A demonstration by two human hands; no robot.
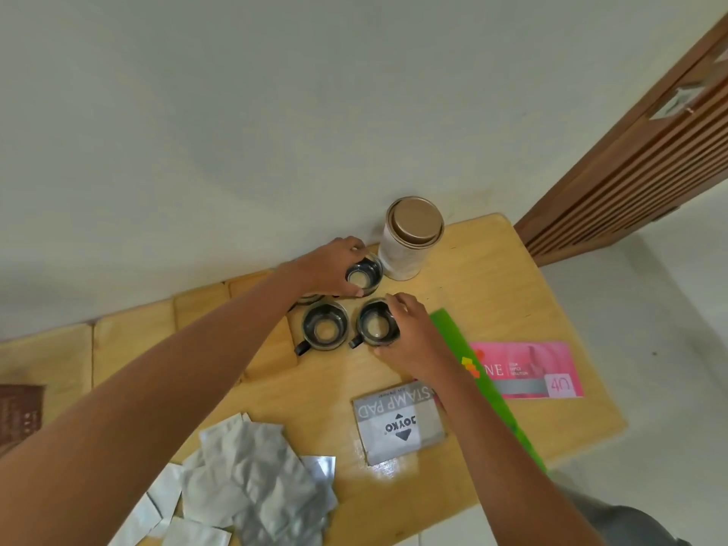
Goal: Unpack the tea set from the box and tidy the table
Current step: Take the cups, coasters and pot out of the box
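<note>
Right hand (409,333) fingers (396,299) around cup (376,325)

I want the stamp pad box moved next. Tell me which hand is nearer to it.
Right. The right hand grips a cup just beyond the stamp pad box, its forearm crossing the box's corner. The left hand holds another cup farther back, by the tin.

Light wooden table (512,293) set against a pale wall. On it: 3 glass cups (325,329) with black handles, grouped near the far edge beside 1 upright white canister (409,242) with a brown lid. Nearer: 1 grey stamp-pad box (398,421), 1 green strip (492,392), 1 pink leaflet (528,368), crumpled silver wrappers (252,486).
</note>
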